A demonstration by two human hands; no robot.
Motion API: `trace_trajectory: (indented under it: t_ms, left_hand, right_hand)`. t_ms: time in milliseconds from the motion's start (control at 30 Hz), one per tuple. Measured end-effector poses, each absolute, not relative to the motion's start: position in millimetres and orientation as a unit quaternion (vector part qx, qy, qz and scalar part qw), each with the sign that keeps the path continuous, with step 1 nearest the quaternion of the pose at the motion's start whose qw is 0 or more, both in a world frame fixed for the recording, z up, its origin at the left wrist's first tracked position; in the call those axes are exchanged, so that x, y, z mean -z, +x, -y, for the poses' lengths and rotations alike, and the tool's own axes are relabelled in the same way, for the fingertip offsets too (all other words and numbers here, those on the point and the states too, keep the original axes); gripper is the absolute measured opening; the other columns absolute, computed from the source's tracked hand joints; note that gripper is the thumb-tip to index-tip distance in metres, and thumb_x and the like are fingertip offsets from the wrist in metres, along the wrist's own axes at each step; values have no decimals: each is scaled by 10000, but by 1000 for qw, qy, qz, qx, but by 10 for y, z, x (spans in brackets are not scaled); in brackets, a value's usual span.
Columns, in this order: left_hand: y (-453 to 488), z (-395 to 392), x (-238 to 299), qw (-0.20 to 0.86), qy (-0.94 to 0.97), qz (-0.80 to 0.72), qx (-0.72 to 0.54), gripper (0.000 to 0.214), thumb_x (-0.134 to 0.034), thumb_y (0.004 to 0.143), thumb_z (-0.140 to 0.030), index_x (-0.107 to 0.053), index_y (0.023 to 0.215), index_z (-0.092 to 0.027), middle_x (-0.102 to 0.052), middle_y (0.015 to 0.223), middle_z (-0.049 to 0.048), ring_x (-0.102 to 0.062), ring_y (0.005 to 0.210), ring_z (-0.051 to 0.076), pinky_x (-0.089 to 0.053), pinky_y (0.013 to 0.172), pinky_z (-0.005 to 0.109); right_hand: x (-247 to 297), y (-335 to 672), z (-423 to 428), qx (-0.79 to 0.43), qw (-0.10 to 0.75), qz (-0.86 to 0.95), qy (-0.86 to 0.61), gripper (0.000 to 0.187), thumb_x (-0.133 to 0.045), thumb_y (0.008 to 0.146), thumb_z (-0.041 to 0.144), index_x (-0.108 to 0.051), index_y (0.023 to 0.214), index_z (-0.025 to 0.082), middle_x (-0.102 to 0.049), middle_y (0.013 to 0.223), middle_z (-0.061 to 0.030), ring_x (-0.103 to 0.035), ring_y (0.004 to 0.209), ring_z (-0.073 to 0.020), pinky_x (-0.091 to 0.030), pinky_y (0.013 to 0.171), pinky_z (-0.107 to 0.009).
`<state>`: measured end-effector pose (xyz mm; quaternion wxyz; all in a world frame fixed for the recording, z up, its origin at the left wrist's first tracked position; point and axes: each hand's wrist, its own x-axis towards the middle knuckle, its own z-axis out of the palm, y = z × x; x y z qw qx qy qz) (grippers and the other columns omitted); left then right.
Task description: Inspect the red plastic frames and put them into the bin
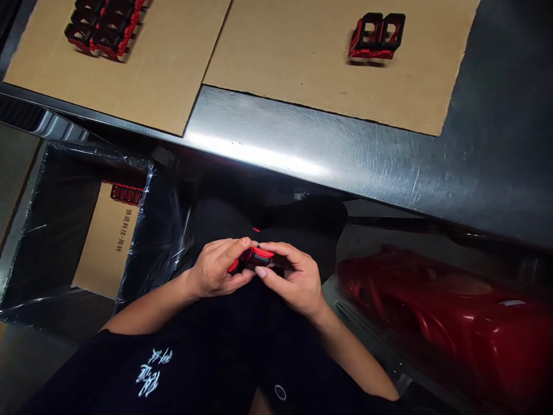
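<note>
My left hand [213, 268] and my right hand [289, 276] meet above my lap. Both grip a small red and black plastic part [253, 259] from opposite sides, and their fingers cover much of it. On the cardboard sheet [328, 63] at the far side of the steel table stands a pair of similar red and black frame parts [377, 36]. A cluster of the same parts [103, 29] sits on another cardboard sheet [112, 75] at the upper left, cut off by the frame edge.
The steel table edge [259, 153] runs across the view in front of me. Below it on the left, an open carton lined with clear plastic [103, 242] holds a red part [126, 194]. A large glossy red moulded panel [444, 311] lies at the lower right.
</note>
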<state>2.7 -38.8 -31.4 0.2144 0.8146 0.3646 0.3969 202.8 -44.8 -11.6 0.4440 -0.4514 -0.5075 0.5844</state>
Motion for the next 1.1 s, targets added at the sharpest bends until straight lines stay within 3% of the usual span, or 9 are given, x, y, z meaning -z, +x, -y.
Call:
trace_trajectory:
  t_ms: [100,200,333,467,633,767,867,1033,1100]
  left_hand:
    - [12,388,263,260,800,-362,-402,798,-757,840,-265,-382,1537,-163,-725,1118,152,-731,951,218,-661,722,320]
    - [4,387,224,320,777,-356,-410,829,-786,833,-366,-389,1533,-170,-662,1243,194,-711,888,189,-648,669,297]
    - [16,374,202,362,763,-350,-406,914,-791,822,-468,-340,1563,-178,-603,1366,238,-709,1048,251,-655,795,384]
    - [27,375,213,385,756,-347,-400,919,-784,817,-511,-356,1560,-180,-626,1362,221,-655,1225,304,-613,957,444]
    - [13,421,280,476,687,-361,-414,950,-832,790,-441,-333,1571,-235,-618,1387,211,-723,804,149,-628,827,336]
    - [6,440,290,537,630,-371,-420,913,-817,808,-448,-337,1562,-263,-612,1398,214,-705,751,125,-617,716,281]
    - [-5,433,235,496,667,-387,-399,969,-826,789,-472,-309,1576,-242,-641,1359,216,-730,776,149,-629,739,299]
    - [-11,412,82,332,796,-394,-319,1082,-776,818,-526,-163,1624,-145,-664,1330,239,-733,1125,291,-643,901,391]
    - [0,403,49,291,822,-376,-312,1091,-755,836,-533,-129,1627,-116,-673,1321,240,-719,1164,297,-639,929,402]
  right_hand:
    - [182,2063,461,-721,424,363,-410,328,-835,796,251,-754,1112,269,-813,1010,-38,-793,825,-195,-659,721,-293]
    - [234,2077,449,-794,402,267,-371,325,-873,773,299,-771,1076,242,-800,915,-24,-776,732,-164,-651,682,-267]
    - [259,2051,423,-841,369,180,-351,365,-907,724,354,-764,1013,182,-766,852,-21,-716,571,-124,-599,504,-211]
    - [260,2007,419,-864,349,134,-338,391,-915,711,380,-720,975,169,-745,765,1,-676,513,-101,-574,455,-178]
    - [276,1979,426,-880,338,100,-317,408,-886,747,440,-693,990,175,-725,714,15,-669,496,-98,-570,446,-169]
    - [300,1992,431,-889,336,84,-300,383,-799,831,486,-715,1011,159,-742,746,-21,-704,540,-121,-608,506,-201]
    - [316,2018,445,-889,330,86,-305,382,-809,819,455,-727,1057,168,-752,805,-33,-712,587,-128,-610,520,-207]
    - [348,2064,481,-880,320,121,-328,340,-834,794,361,-743,1066,179,-731,831,-12,-689,603,-106,-586,525,-182]
    - [364,2075,488,-885,311,128,-322,338,-820,802,356,-743,1074,170,-723,810,-11,-676,579,-105,-586,520,-190]
